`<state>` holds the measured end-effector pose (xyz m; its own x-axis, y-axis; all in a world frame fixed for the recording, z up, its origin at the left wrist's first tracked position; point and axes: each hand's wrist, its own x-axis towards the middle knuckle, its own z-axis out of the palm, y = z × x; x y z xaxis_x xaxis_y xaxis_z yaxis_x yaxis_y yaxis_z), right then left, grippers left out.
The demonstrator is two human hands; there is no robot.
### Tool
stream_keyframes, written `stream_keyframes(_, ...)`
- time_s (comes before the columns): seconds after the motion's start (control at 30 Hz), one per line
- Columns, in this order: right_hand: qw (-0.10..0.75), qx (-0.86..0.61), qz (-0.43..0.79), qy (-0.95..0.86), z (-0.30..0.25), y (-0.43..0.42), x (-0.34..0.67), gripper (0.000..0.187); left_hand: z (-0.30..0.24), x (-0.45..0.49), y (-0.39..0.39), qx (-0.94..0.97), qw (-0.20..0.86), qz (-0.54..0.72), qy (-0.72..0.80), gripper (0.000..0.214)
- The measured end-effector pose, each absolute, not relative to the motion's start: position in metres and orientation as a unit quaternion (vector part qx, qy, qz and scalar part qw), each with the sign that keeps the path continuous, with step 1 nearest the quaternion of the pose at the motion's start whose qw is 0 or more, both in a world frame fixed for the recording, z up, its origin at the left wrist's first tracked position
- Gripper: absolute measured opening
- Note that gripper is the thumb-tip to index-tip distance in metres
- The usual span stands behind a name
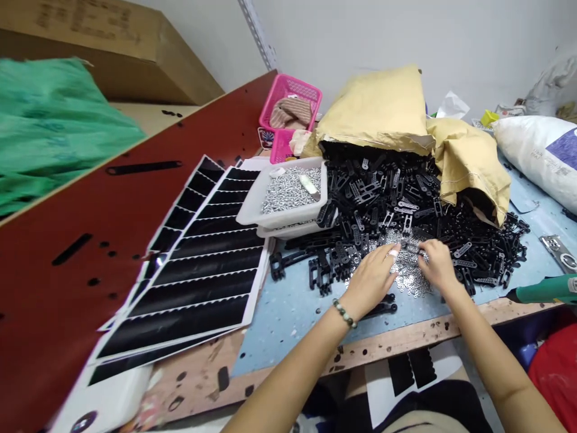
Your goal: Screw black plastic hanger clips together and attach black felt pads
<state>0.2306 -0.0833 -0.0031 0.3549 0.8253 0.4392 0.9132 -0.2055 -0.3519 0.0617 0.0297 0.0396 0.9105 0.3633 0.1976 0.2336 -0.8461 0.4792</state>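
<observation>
A heap of small silver metal pieces (406,264) lies on the blue work mat (288,319), on top of a larger spread of black plastic strips with holes (383,198). These black strips spill from a torn kraft paper bag (374,111). My left hand (370,279), with a bead bracelet at the wrist and a white wrap on one finger, rests on the heap's near edge. My right hand (437,264) has its fingertips down among the silver pieces. Whether either hand holds any pieces is hidden.
A white tray of silver screws (288,193) stands left of the black strips. Black-and-white scalloped sheets (198,264) overlap a red-brown board (76,252). Behind stand a pink basket (288,102) and a white sack (538,153). A metal bracket (558,252) lies at the right.
</observation>
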Motion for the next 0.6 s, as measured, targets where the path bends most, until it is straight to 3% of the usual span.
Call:
stream_keyframes(0.1, 0.336, -0.669, -0.008, -0.663, 0.006, -0.091, 0.224, 0.024, 0.04, 0.086, 0.032, 0.942, 0.278, 0.077, 0.17, 0.025)
stream_keyframes(0.17, 0.354, -0.707, 0.006, -0.612, 0.012, -0.091, 0.241, 0.025, 0.037, 0.091, 0.035, 0.936, 0.301, 0.051, 0.176, 0.013)
stream_keyframes(0.33, 0.232, -0.917, 0.033, -0.322, 0.02, -0.074, 0.314, 0.029, 0.033, 0.084, 0.037, 0.909, 0.338, 0.09, 0.228, 0.023)
stream_keyframes(0.6, 0.249, -0.903, 0.04, -0.347, 0.002, -0.073, 0.333, 0.022, 0.029, 0.072, 0.04, 0.821, 0.486, 0.148, 0.26, 0.03)
